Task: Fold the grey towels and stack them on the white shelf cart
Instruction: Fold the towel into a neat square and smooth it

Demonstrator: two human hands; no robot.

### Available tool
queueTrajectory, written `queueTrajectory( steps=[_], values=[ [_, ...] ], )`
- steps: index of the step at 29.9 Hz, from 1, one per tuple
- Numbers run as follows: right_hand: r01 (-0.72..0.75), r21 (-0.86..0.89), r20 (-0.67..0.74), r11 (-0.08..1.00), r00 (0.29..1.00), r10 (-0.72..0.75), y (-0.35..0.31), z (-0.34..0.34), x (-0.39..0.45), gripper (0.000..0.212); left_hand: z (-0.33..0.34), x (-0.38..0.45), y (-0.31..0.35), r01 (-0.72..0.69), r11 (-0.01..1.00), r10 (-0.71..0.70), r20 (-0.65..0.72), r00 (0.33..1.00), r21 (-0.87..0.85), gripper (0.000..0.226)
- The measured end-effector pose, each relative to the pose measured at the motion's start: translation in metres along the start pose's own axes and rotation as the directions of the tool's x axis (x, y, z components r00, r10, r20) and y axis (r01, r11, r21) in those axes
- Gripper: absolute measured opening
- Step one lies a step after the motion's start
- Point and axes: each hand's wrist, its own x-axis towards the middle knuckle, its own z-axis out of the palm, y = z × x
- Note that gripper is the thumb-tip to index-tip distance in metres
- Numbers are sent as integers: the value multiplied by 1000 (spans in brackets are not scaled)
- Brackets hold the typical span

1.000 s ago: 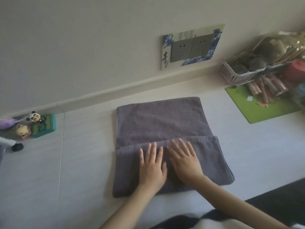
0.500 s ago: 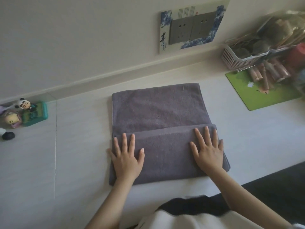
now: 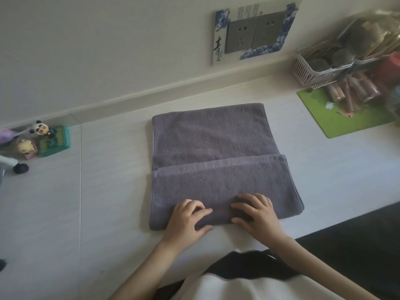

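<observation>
A grey towel [image 3: 207, 148] lies flat on the pale floor [image 3: 97, 191], its near third folded up over the rest. At the towel's near folded edge my left hand [image 3: 186, 219] grips the fold, fingers curled on top and thumb under the edge. A short gap to the right, my right hand [image 3: 255, 215] grips the same edge the same way. The white shelf cart is not in view.
Small toy figures and a green box [image 3: 54, 141] sit by the wall at the left. A green mat [image 3: 346, 118] with rolled items and a pink basket [image 3: 313, 70] lie at the right. A socket panel [image 3: 255, 33] is on the wall. A dark mat [image 3: 357, 245] lies at near right.
Both hands moved from the outer ends of the folded flap, where they lay flat, inward and back to the near edge. Their fingers have curled round that edge.
</observation>
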Motion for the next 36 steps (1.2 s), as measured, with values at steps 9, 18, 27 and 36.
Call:
queueTrajectory(
  steps=[9, 18, 27, 36],
  values=[
    [-5, -35, -11, 999, 1000, 4, -4, 1, 3, 25, -3, 2, 2, -4, 1000, 2, 50, 999, 30, 35],
    [-97, -31, 91, 995, 991, 99, -18, -17, 21, 26, -36, 32, 13, 243, 967, -219, 251, 943, -71, 24],
    [-105, -1, 694, 994, 716, 76, -50, -109, 63, 13, -107, 64, 28, 548, 793, -193, 745, 638, -264, 17],
    [-38, -63, 703, 997, 708, 72, -53, -137, 160, 29, -157, 135, -2, 629, 710, -200, 766, 611, -317, 9]
  ],
)
